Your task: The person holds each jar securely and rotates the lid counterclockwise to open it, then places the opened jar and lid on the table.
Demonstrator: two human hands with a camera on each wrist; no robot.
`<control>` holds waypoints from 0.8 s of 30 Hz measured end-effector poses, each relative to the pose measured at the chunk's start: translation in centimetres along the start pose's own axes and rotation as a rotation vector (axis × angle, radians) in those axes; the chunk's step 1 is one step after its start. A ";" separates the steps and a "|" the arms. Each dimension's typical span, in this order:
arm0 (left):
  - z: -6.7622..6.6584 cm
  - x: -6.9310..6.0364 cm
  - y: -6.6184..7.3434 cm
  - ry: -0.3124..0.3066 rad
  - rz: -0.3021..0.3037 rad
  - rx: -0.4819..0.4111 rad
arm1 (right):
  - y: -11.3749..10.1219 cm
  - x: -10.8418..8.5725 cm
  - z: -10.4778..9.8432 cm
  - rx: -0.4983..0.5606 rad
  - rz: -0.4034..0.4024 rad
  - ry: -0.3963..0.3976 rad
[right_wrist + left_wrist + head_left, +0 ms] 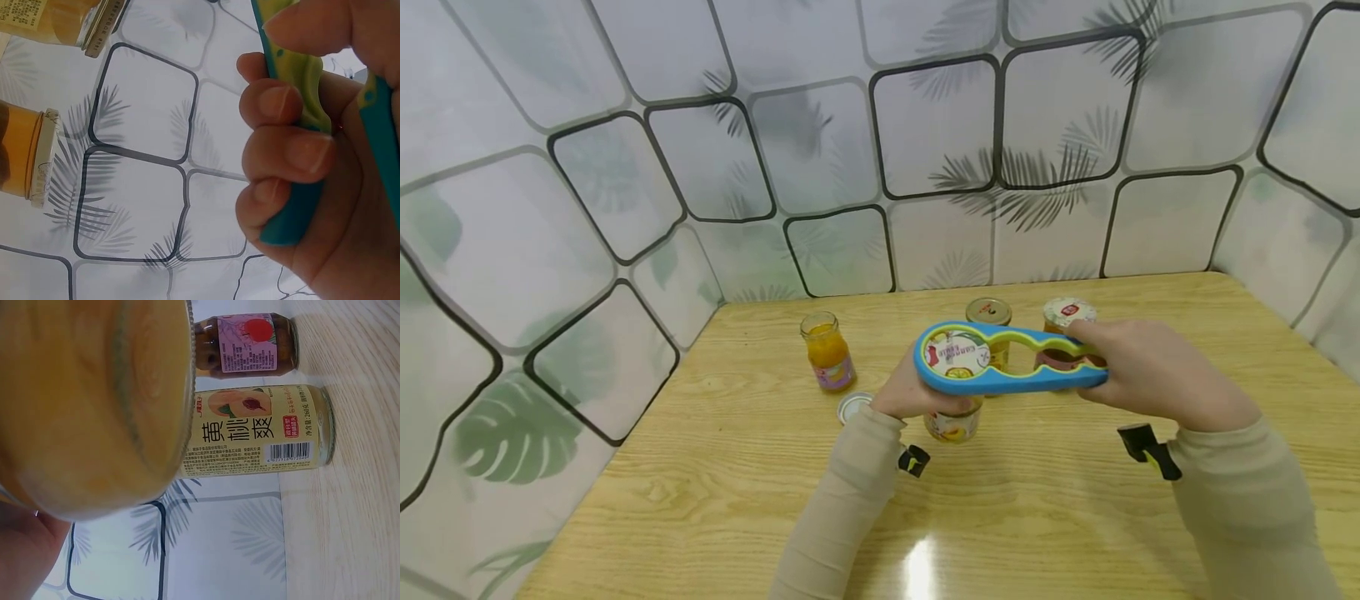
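Note:
My left hand point(917, 392) grips a glass jar point(953, 423) with fruit pictures on its label; its pale yellowish contents fill much of the left wrist view. A blue and yellow-green jar opener point(992, 384) lies across the top, its wide loop around the printed lid point(957, 353). My right hand point(1157, 367) holds the opener's handle end, and in the right wrist view the fingers curl round the handle point(294, 212). I cannot tell whether the jar's base touches the table.
Behind the opener stand a yellow peach jar point(256, 431) and a jar with a purple-pink label point(247, 344). To the left, an uncapped jar of orange fruit point(829, 358) stands near a loose lid point(853, 407). Patterned wall point(940, 125) borders the wooden table point(700, 500).

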State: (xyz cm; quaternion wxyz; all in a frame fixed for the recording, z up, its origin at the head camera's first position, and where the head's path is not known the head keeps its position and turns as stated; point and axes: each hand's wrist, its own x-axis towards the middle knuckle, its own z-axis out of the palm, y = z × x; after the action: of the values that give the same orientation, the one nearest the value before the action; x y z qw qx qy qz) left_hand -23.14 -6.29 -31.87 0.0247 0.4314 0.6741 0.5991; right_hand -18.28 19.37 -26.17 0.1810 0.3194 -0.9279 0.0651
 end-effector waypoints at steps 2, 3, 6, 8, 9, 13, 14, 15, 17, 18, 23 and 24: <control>0.0 0.0 0.0 -0.006 -0.006 0.008 | 0.1 0.0 0.0 0.001 0.002 -0.009; 0.0 0.0 0.0 -0.010 -0.006 0.011 | 0.2 0.0 0.0 0.004 0.004 -0.015; 0.1 0.0 0.0 -0.019 0.000 0.018 | 0.3 -0.1 0.0 0.011 0.012 -0.036; 0.1 0.0 0.0 -0.033 0.008 0.013 | 0.4 -0.1 0.0 0.014 0.010 -0.036; 0.1 0.0 0.1 -0.038 0.007 0.009 | 0.4 -0.2 0.0 0.017 0.010 -0.036; 0.2 0.0 0.3 -0.057 -0.001 -0.006 | 0.5 -0.3 0.0 0.017 -0.006 -0.014; 0.2 0.0 0.3 -0.060 -0.003 -0.008 | 0.5 -0.3 0.0 0.016 -0.009 -0.011; 0.2 -0.1 0.3 -0.063 -0.004 -0.011 | 0.5 -0.3 -0.1 0.016 -0.013 -0.007; 0.2 -0.1 0.4 -0.071 0.000 -0.008 | 0.5 -0.3 -0.1 0.017 -0.017 -0.007; 0.2 -0.1 0.4 -0.075 0.002 -0.009 | 0.5 -0.3 -0.1 0.018 -0.018 -0.009; 0.2 -0.1 0.3 -0.091 -0.005 0.003 | 0.5 -0.3 -0.2 0.024 -0.017 -0.020; 0.2 -0.2 0.3 -0.094 -0.010 0.006 | 0.5 -0.3 -0.2 0.025 -0.018 -0.022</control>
State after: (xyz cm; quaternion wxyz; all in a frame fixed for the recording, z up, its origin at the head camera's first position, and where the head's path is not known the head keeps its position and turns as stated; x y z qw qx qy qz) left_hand -22.77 -6.28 -31.74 0.0580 0.4556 0.6763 0.5759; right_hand -18.34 20.02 -26.11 0.1673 0.3306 -0.9260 0.0718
